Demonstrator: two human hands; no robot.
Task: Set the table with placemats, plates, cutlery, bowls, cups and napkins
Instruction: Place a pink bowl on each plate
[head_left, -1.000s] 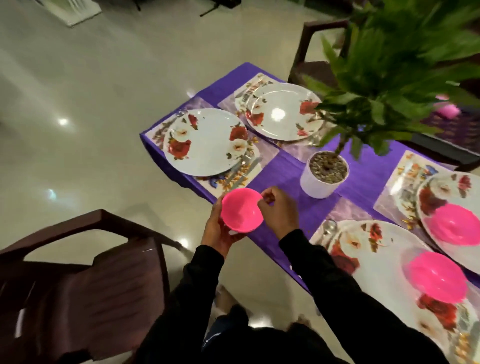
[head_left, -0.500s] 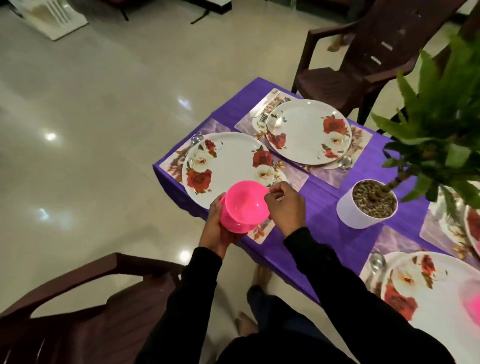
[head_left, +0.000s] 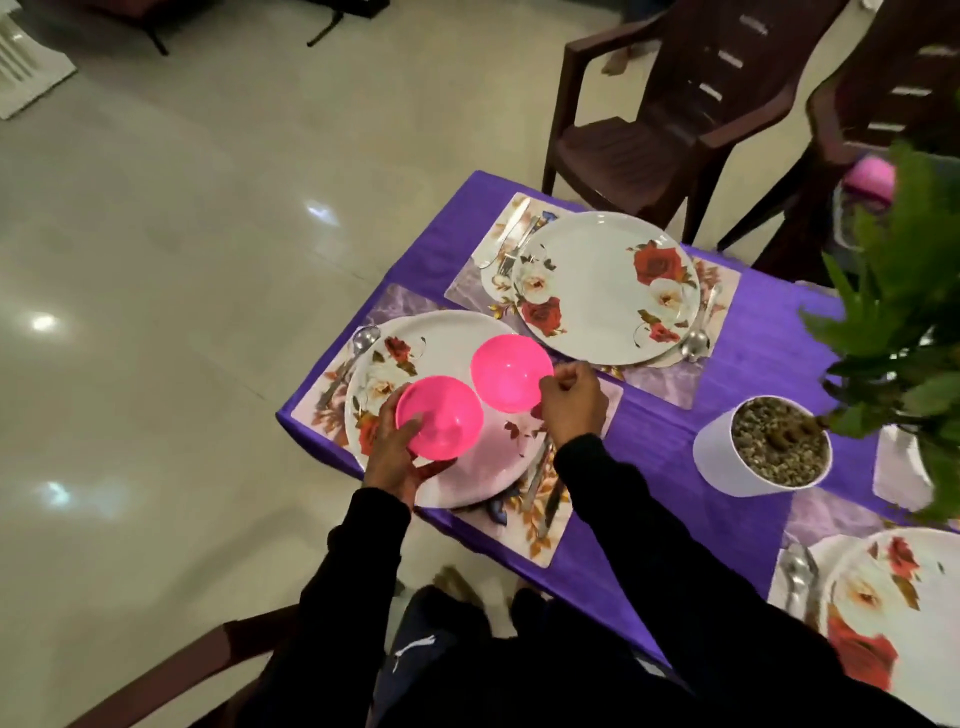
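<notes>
**Two pink bowls over the corner setting**

From the head camera, looking down past dark sleeves: the person stands at the corner of the purple-clothed table (head_left: 753, 364) with a pink bowl in each hand. The left hand (head_left: 395, 462) cups the near pink bowl (head_left: 440, 418) from its eight o'clock side, thumb on the rim and fingers curled under it. The right hand (head_left: 571, 400) pinches the rim of the far pink bowl (head_left: 511, 373) at its three o'clock edge, fingertips closed on it. Both bowls sit over the near floral plate (head_left: 467, 483), which lies on its placemat (head_left: 540, 540) with a spoon (head_left: 361, 343) at ten o'clock and a knife and fork (head_left: 540, 483) at four o'clock.

I'd say the bowl step is in hand: one bowl belongs on this plate, the other most likely on the far floral plate (head_left: 605, 288) at one o'clock, which has cutlery but no bowl. The next move calls for lowering one bowl flat onto the plate's middle and letting go, then carrying the other across without catching the plate's edge.

Whether either bowl already touches the plate I cannot tell from above. The potted plant (head_left: 763, 447) at three o'clock has leaves covering part of the table's right side, another plate (head_left: 878, 613) is cut off at the lower right, and a pink shape behind the foliage is too blurred to name. No cups or napkins show.
</notes>
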